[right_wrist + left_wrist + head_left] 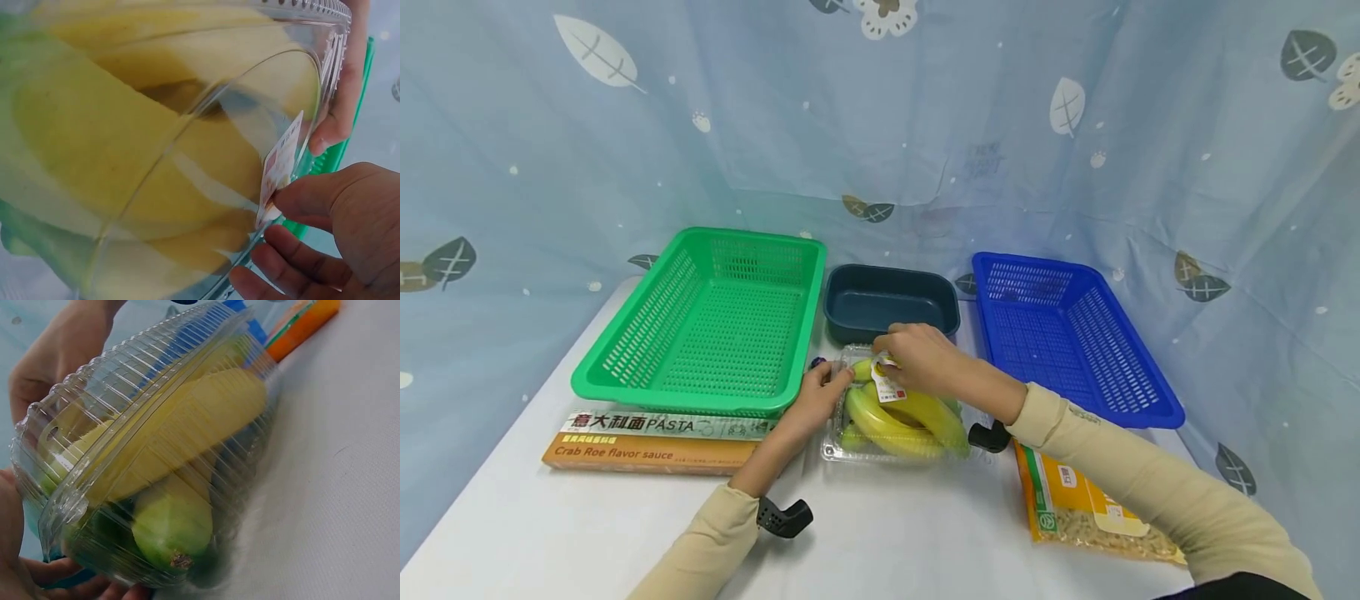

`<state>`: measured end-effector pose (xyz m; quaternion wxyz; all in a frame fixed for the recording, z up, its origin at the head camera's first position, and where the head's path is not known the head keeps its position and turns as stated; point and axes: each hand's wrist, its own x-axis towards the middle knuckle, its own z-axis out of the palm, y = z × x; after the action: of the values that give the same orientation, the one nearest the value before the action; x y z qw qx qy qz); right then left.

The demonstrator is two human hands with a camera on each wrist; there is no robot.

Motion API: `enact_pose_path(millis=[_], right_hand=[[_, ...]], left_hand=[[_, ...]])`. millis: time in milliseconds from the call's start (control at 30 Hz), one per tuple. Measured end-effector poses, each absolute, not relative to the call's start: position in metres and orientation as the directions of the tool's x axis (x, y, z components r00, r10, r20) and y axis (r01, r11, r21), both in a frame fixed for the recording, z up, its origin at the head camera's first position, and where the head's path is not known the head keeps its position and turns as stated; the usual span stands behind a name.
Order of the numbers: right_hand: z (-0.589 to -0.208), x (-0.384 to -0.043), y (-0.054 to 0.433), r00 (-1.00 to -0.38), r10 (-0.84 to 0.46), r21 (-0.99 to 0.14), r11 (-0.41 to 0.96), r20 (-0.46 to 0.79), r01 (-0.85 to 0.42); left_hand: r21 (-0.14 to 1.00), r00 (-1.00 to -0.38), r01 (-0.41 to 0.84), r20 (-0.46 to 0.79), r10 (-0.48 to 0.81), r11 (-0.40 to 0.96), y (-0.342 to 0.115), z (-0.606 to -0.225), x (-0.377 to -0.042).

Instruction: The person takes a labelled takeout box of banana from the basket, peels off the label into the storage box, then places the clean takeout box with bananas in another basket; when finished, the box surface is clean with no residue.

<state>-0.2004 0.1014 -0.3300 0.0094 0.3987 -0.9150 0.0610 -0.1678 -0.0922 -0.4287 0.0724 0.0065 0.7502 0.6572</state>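
Between both hands, a clear plastic clamshell box (838,446) holds yellow bananas (891,427). A green-ended fruit (172,531) shows through its wall in the left wrist view. My left hand (815,398) grips the left side of the box, with fingers curled low round its corner in the left wrist view. My right hand (921,357) is over the box's back part. Its thumb and fingers pinch the edge of a white label (889,385) on the lid. In the right wrist view, the thumb touches that label and the other fingers are curled below it.
A green basket (801,367) stands at back left, a dark teal tub (891,329) behind the box, and a blue basket (1138,367) at back right. The pasta box (647,442) lies front left. A yellow-orange food packet (1075,500) is partly under my right forearm.
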Motion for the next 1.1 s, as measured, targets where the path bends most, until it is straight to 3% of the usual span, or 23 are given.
enact_pose_path(millis=[233,700,1100], right_hand=[[-0.333,-0.199,0.098,-0.670,-0.736,-0.064,0.667,0.101,-0.742],[-0.327,-0.187,0.106,-0.640,-0.753,-0.194,0.612,0.154,-0.767],[-0.315,-0.169,0.113,-0.598,-0.780,-0.203,0.565,0.185,-0.799]], left_hand=[[0.989,-0.988,-0.090,-0.103,0.111,0.114,-0.091,-0.428,-0.168],[0.990,-0.987,-0.099,-0.112,0.119,0.104,-0.091,-0.428,-0.165],[0.985,-0.985,-0.114,-0.129,0.112,0.128,-0.094,-0.429,-0.168]])
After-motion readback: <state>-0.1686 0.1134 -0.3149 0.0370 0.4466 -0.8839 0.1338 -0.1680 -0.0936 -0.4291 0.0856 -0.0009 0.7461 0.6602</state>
